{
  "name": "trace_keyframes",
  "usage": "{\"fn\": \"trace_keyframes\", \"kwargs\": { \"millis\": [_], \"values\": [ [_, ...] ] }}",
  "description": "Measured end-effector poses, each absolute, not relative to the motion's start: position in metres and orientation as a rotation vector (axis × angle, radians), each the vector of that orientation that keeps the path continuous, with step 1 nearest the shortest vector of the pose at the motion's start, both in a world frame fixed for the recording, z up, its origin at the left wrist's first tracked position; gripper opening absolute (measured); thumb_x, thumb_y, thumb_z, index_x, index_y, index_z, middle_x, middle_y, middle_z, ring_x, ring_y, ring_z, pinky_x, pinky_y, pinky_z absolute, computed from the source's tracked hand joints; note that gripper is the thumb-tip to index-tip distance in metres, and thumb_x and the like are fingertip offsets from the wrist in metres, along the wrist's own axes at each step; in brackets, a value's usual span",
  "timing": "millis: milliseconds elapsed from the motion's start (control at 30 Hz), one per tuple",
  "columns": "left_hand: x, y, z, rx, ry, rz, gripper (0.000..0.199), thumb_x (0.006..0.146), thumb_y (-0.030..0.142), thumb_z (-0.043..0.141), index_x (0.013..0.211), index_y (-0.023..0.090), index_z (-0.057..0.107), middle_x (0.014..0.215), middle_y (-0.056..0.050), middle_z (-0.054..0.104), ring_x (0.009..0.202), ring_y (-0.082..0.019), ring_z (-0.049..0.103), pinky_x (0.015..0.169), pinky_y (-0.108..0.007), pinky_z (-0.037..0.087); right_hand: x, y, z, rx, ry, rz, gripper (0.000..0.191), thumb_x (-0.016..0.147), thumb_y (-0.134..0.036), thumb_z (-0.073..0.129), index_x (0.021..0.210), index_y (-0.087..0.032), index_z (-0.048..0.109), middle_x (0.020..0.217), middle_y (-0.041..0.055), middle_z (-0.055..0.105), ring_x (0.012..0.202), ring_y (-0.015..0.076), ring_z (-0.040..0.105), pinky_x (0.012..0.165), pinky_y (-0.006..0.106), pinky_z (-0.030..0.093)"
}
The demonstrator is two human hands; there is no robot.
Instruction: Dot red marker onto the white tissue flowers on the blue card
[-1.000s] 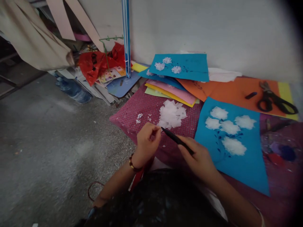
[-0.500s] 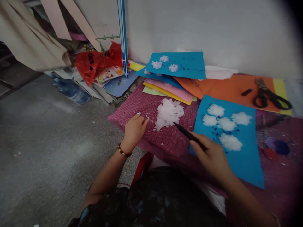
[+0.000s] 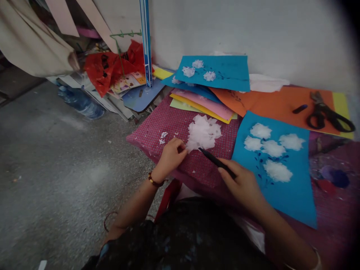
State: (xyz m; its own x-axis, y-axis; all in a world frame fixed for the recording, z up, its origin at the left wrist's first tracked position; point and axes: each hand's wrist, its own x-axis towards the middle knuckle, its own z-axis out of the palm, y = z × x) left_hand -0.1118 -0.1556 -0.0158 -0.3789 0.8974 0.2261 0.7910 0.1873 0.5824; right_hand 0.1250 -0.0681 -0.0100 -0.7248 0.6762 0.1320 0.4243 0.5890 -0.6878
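Tissue pieces (image 3: 204,132) lie heaped on the pink checked cloth (image 3: 171,123), just beside my left hand (image 3: 170,156), its fingers curled at the heap's edge. My right hand (image 3: 242,183) grips a black pen (image 3: 215,162), tip toward the heap, blue sheet (image 3: 292,187) alongside.

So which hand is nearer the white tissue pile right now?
The left hand. Its fingertips are at the lower left edge of the tissue pile, about touching it. The right hand sits lower right of the pile, holding a black pen whose tip points toward it.

Grey speckled floor (image 3: 56,157) meets a white wall (image 3: 253,33).
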Motion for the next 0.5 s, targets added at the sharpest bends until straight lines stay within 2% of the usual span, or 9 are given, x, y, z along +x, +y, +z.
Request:
{"fn": "trace_keyframes", "kwargs": {
  "millis": [100,200,333,400,500],
  "values": [
    [-0.107,-0.163,-0.01,1.716,2.308,1.105,0.014,0.088,0.007,0.057,0.08,0.018,0.053,0.08,-0.002,0.059,0.078,-0.016,0.057,0.071,-0.027,0.047,0.116,-0.069,-0.01,-0.872,-2.459,0.941,0.036,0.097,-0.032,0.048,0.123,-0.019,0.068,0.113,0.01,0.075,0.099,0.0245,0.073,0.088,0.039,0.059],
    [-0.101,-0.169,-0.001,2.222,2.164,1.139,0.012,0.096,0.009,0.051,0.097,0.016,0.06,0.092,-0.006,0.063,0.088,-0.018,0.057,0.081,-0.032,0.05,0.11,-0.07,-0.008,-0.872,-2.476,0.987,0.035,0.096,-0.03,0.049,0.123,-0.02,0.068,0.113,0.009,0.075,0.098,0.0238,0.073,0.088,0.039,0.059],
    [-0.109,-0.171,0.009,2.769,1.928,0.809,0.019,0.101,0.013,0.044,0.111,0.009,0.059,0.095,-0.01,0.065,0.085,-0.02,0.057,0.079,-0.031,0.053,0.11,-0.071,0.002,-0.86,-2.494,1.047,0.033,0.096,-0.028,0.049,0.122,-0.021,0.068,0.116,0.0081,0.075,0.101,0.0237,0.073,0.089,0.039,0.058],
    [-0.119,-0.168,0.01,2.865,1.897,0.67,0.023,0.101,0.013,0.041,0.113,0.006,0.059,0.098,-0.012,0.065,0.089,-0.022,0.058,0.081,-0.033,0.054,0.112,-0.071,0.009,-0.848,-2.498,1.082,0.032,0.096,-0.028,0.05,0.121,-0.022,0.069,0.115,0.0074,0.075,0.1,0.0235,0.073,0.088,0.038,0.058],
    [-0.137,-0.162,0.006,2.844,1.975,0.516,0.023,0.101,0.013,0.041,0.109,0.008,0.061,0.1,-0.013,0.066,0.089,-0.023,0.059,0.081,-0.035,0.054,0.115,-0.07,0.017,-0.842,-2.479,1.149,0.031,0.097,-0.03,0.049,0.121,-0.024,0.068,0.115,0.0057,0.075,0.102,0.0226,0.072,0.089,0.037,0.057]
  ]
}}
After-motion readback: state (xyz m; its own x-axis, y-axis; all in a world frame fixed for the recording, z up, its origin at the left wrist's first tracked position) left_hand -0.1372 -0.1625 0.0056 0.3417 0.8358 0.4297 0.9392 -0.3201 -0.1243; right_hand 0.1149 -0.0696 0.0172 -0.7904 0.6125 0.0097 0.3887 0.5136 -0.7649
